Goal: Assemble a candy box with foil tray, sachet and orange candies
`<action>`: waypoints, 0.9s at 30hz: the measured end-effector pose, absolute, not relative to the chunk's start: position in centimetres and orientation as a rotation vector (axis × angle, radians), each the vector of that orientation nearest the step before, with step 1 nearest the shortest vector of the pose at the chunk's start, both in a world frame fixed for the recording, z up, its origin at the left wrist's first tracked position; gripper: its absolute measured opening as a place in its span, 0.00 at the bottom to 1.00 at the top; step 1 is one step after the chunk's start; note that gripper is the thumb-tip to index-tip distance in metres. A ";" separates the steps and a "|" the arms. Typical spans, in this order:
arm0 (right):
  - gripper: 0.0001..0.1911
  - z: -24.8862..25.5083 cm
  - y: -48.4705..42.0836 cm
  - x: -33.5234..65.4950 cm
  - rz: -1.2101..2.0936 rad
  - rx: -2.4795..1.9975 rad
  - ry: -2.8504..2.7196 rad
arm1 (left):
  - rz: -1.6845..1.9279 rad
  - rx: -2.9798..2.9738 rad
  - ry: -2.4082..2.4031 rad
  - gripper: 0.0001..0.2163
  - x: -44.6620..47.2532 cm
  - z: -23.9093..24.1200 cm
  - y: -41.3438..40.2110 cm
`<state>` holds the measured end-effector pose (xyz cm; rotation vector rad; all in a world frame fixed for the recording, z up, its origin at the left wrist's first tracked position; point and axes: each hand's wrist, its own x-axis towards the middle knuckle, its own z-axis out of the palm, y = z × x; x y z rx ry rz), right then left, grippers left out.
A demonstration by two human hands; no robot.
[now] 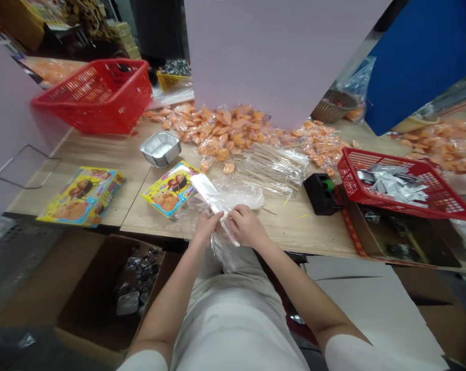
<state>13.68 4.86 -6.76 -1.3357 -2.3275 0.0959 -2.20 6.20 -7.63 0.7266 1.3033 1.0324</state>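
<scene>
Left hand (206, 226) and right hand (248, 225) closed, pinching clear plastic bag (236, 193) at bench (294, 232) front edge, lower centre. Printed card (170, 189) just beside it; orange packets (225, 131) still heaped upper centre.

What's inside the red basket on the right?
Crumpled silver foil packets fill the middle of the red plastic basket. They cover its floor there, so anything beneath them can't be seen.

Arms reach far from near edge, converging at centre. Left forearm (171, 296) runs steeply up; right forearm (294, 281) slants in from right. Left hand (206, 226) and right hand (248, 225) just apart, palms down, fingers curled.
</scene>
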 end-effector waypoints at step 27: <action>0.04 -6.2 5.0 14.8 0.499 -1.408 -2.419 | 0.781 0.746 1.164 0.17 -2.6 -3.1 8.7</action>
